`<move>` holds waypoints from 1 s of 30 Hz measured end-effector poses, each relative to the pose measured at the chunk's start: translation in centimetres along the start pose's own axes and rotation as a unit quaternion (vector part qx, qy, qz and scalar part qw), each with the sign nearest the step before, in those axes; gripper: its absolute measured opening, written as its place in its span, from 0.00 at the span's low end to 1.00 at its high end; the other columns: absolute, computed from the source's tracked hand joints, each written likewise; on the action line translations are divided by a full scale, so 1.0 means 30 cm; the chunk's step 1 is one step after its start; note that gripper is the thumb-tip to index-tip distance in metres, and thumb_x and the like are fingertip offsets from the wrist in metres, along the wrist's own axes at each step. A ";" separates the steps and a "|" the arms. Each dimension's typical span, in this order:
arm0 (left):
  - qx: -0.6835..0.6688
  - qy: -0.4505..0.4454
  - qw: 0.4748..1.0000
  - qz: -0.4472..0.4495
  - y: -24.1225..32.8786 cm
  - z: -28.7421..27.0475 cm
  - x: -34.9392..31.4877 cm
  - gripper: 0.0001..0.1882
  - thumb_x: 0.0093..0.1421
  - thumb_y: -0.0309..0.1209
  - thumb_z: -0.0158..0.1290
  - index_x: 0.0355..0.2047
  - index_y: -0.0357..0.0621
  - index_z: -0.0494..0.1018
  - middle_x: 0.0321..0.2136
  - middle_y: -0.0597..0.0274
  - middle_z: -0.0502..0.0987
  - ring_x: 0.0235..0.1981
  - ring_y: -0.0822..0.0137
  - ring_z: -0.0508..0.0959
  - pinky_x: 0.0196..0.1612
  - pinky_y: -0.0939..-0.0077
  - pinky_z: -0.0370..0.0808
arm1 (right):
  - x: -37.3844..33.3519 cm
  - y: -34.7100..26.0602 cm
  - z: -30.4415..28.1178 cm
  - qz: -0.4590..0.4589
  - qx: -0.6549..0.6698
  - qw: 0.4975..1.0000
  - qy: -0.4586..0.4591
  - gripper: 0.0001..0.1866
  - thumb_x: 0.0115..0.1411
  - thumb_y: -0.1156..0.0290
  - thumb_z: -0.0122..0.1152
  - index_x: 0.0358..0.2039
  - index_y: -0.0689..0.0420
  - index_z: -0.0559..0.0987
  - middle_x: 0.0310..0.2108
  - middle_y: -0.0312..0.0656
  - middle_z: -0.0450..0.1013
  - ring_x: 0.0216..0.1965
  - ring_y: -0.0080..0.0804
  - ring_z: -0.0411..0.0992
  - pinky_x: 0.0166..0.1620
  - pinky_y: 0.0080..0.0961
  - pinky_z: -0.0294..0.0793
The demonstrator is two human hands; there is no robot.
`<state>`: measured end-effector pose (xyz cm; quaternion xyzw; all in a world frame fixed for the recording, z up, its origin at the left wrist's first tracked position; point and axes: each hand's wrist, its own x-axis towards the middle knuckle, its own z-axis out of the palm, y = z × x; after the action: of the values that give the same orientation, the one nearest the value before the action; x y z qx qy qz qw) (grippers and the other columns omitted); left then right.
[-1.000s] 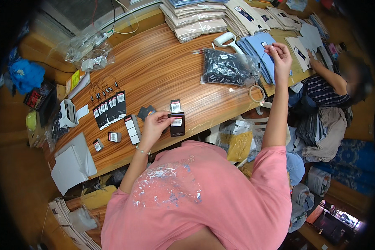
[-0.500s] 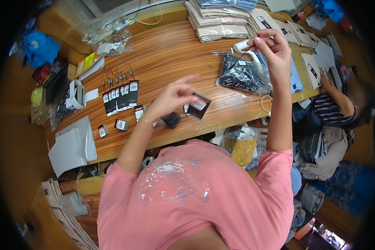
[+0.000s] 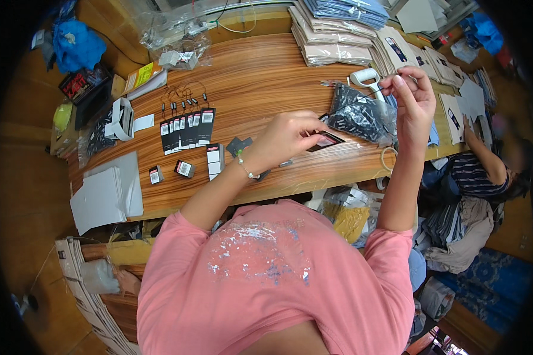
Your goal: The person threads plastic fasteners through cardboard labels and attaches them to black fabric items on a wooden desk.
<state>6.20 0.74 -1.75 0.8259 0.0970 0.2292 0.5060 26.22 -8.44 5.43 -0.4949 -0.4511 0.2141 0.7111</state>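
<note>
My left hand [image 3: 291,141] is closed on a black hang tag [image 3: 326,141], gripping its edge with thumb and fingers above the table. My right hand [image 3: 410,99] is raised to the right, its fingers pinching a thin black tag string [image 3: 371,94] that stretches toward the left. Below the string lies a clear plastic bag [image 3: 361,115] filled with black tag strings. Black card pieces [image 3: 240,144] lie beside my left wrist, partly hidden by it. To the left, several strung black hang tags [image 3: 188,131] are fanned in a row, their loops pointing away.
Small stacks of labelled tags [image 3: 214,161] stand near the front edge. White sheets [image 3: 100,198] lie front left. A white tape dispenser [image 3: 366,77] sits behind the bag. Packed folded garments [image 3: 331,35] are piled at the back. Another person [image 3: 477,168] works at the right.
My left hand has moved right with the black hang tag, closer to the string. My right hand still pinches the string, now lower and stretched more sideways. The view has shifted slightly.
</note>
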 end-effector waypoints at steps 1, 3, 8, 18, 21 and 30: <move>-0.017 -0.014 1.000 -0.013 0.011 -0.006 -0.003 0.07 0.51 0.24 0.53 0.31 0.34 0.74 0.28 0.60 0.73 0.27 0.70 0.74 0.30 0.81 0.72 | -0.004 0.004 -0.003 -0.004 0.010 1.000 0.013 0.08 0.55 0.78 0.53 0.36 0.64 0.69 0.26 0.46 0.74 0.28 0.27 0.72 0.35 0.19 0.71; -0.125 -0.040 0.990 -0.050 -0.005 -0.006 -0.015 0.07 0.51 0.23 0.53 0.31 0.33 0.74 0.30 0.61 0.73 0.29 0.72 0.73 0.32 0.82 0.72 | -0.005 0.012 -0.004 -0.015 0.021 1.000 0.008 0.10 0.55 0.78 0.52 0.38 0.64 0.68 0.26 0.47 0.74 0.29 0.28 0.71 0.37 0.21 0.69; -0.247 -0.058 0.960 -0.116 -0.026 -0.010 -0.053 0.06 0.51 0.22 0.55 0.31 0.32 0.74 0.30 0.63 0.73 0.32 0.76 0.73 0.35 0.84 0.71 | -0.012 0.003 0.008 -0.027 0.047 0.998 0.023 0.13 0.56 0.77 0.52 0.41 0.64 0.66 0.27 0.47 0.73 0.31 0.29 0.71 0.39 0.21 0.68; -0.284 -0.034 0.949 -0.129 0.008 -0.157 -0.158 0.07 0.46 0.19 0.58 0.28 0.34 0.75 0.29 0.60 0.75 0.30 0.74 0.73 0.33 0.83 0.70 | -0.141 0.156 -0.088 0.096 0.321 0.942 0.031 0.08 0.58 0.75 0.49 0.39 0.57 0.67 0.22 0.35 0.63 0.19 0.19 0.59 0.26 0.16 0.65; -0.280 -0.093 0.950 -0.103 0.016 -0.205 -0.147 0.09 0.48 0.21 0.58 0.31 0.33 0.74 0.28 0.62 0.75 0.31 0.76 0.74 0.36 0.83 0.72 | -0.221 0.204 -0.022 0.162 0.197 0.967 0.004 0.08 0.56 0.73 0.50 0.37 0.57 0.70 0.20 0.29 0.61 0.15 0.12 0.51 0.17 0.10 0.52; -0.156 -0.263 0.942 -0.137 0.081 -0.290 -0.077 0.07 0.46 0.22 0.58 0.28 0.34 0.75 0.26 0.63 0.75 0.26 0.78 0.71 0.27 0.86 0.67 | -0.270 0.236 0.272 0.127 0.006 0.918 -0.375 0.10 0.54 0.68 0.56 0.34 0.61 0.75 0.30 0.35 0.64 0.33 0.23 0.62 0.36 0.19 0.62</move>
<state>-0.14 5.58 3.07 0.7462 0.0353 -0.0554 0.6624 16.20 -7.41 -3.57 -0.4272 -0.6170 0.4750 0.4596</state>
